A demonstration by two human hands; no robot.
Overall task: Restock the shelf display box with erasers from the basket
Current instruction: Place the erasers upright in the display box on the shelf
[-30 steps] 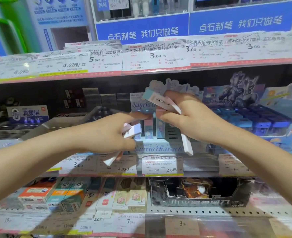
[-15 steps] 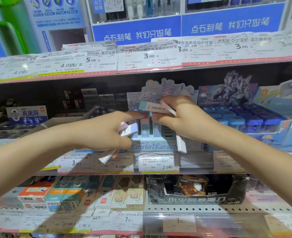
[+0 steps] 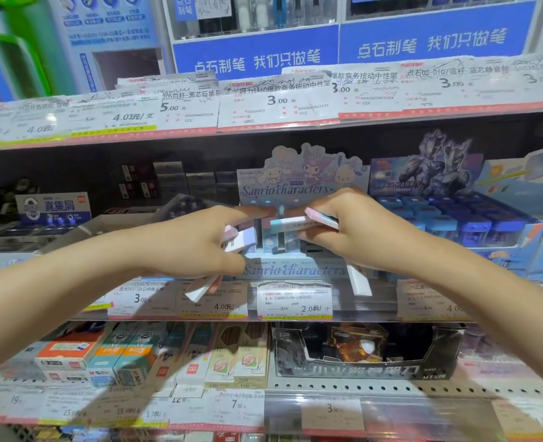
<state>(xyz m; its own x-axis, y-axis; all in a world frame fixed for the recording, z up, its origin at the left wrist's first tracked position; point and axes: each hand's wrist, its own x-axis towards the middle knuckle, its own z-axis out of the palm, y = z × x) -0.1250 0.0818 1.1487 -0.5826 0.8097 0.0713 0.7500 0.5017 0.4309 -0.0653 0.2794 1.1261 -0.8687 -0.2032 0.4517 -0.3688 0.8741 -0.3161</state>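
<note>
Both hands at the display box, shelf centre. Right hand grip curled round erasers, one lying flat to slot in. Left hand holds spares at 9 o'clock, forefinger likely steadying the row.

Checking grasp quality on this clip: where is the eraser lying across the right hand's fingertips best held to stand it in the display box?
Pinch the eraser by its pink right end, from the right and above; its teal end points freely toward the display box.
</note>
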